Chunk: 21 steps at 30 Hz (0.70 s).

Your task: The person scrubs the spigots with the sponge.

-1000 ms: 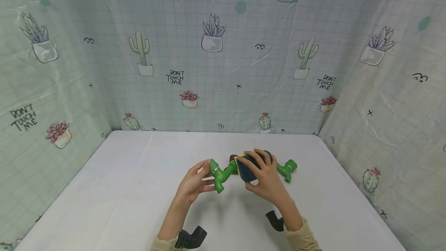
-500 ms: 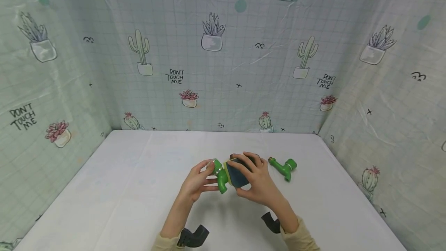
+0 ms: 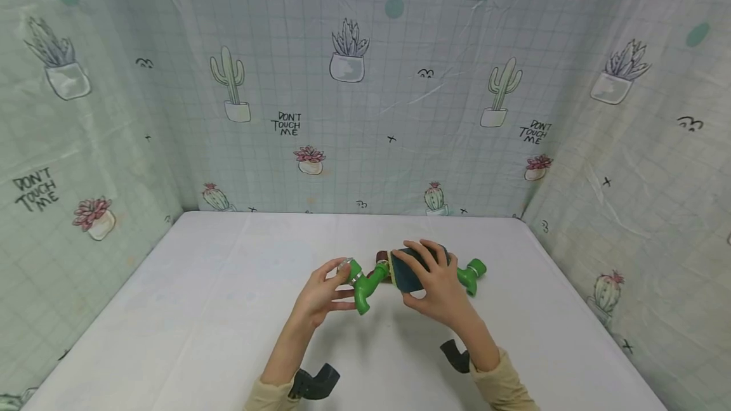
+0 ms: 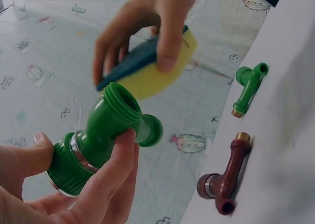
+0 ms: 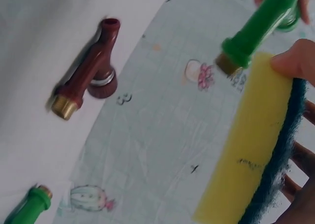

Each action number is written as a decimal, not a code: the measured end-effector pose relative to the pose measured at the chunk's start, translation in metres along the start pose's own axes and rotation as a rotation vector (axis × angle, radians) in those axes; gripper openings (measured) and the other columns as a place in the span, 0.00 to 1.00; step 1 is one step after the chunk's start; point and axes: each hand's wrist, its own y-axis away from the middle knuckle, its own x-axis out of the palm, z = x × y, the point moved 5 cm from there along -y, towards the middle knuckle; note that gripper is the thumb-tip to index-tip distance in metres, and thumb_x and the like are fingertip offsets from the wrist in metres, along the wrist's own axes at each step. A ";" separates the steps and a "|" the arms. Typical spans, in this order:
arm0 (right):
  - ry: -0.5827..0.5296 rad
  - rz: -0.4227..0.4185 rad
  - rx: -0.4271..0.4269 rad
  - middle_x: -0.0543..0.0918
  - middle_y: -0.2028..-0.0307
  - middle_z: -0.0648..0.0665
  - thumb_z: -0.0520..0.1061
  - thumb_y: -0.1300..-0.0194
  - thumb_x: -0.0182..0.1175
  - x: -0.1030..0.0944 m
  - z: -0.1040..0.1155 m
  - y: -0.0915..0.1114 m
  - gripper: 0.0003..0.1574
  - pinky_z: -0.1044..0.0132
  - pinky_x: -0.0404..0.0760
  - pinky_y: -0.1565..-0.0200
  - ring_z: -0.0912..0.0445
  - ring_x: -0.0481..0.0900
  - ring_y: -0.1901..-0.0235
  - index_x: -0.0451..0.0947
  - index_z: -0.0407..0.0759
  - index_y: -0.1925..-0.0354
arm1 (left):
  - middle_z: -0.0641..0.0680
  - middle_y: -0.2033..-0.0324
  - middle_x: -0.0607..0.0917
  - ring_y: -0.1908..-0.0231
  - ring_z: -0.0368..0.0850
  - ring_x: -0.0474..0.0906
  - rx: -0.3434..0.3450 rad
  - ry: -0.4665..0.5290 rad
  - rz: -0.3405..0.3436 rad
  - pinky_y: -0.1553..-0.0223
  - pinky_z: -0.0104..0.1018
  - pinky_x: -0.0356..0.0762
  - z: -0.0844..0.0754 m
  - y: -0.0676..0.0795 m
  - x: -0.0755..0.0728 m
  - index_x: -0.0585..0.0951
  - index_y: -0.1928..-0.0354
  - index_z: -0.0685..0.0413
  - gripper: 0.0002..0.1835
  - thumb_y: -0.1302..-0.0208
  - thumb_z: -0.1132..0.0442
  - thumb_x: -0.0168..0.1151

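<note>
My left hand (image 3: pixel 321 293) grips a green faucet (image 3: pixel 365 284) by its ribbed knob, thumb on one side and fingers under the body. In the left wrist view the faucet's open spout (image 4: pixel 125 100) faces up. My right hand (image 3: pixel 436 284) holds a sponge (image 3: pixel 407 271) with a dark scouring side and a yellow side (image 5: pixel 246 150), thumb on one face and fingers on the other. The sponge is right beside the faucet's brass threaded end (image 5: pixel 227 65) in the right wrist view.
On the white table (image 3: pixel 228 309) lie a dark red faucet (image 4: pixel 231 172), partly hidden behind the sponge in the head view, and a second green faucet (image 3: pixel 471 274) at right. A cactus-print sheet (image 3: pixel 365 113) surrounds the table's back and sides.
My right hand brought the sponge left over the green faucet's body, then back right, baring its inlet end again. My left hand keeps its grip and has barely moved.
</note>
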 end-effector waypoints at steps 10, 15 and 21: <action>-0.090 0.031 -0.080 0.66 0.41 0.47 0.52 0.66 0.71 0.009 0.024 -0.001 0.50 0.44 0.65 0.56 0.47 0.58 0.42 0.63 0.56 0.41 | 0.62 0.61 0.78 0.64 0.57 0.81 0.011 0.008 -0.022 0.68 0.48 0.81 -0.002 -0.001 0.002 0.65 0.42 0.61 0.25 0.36 0.53 0.51; -0.024 0.012 -0.046 0.68 0.43 0.46 0.52 0.65 0.71 0.012 0.012 0.001 0.48 0.40 0.67 0.60 0.46 0.59 0.43 0.64 0.56 0.42 | 0.61 0.62 0.78 0.64 0.56 0.81 0.008 -0.006 0.006 0.67 0.47 0.81 -0.003 0.000 0.004 0.66 0.42 0.62 0.27 0.37 0.51 0.51; 0.021 -0.008 0.011 0.68 0.43 0.45 0.52 0.63 0.70 0.009 -0.002 0.003 0.45 0.40 0.66 0.59 0.45 0.60 0.44 0.66 0.56 0.43 | 0.63 0.58 0.77 0.65 0.53 0.82 0.022 -0.014 0.016 0.67 0.46 0.81 -0.003 0.000 0.005 0.66 0.42 0.60 0.28 0.38 0.49 0.51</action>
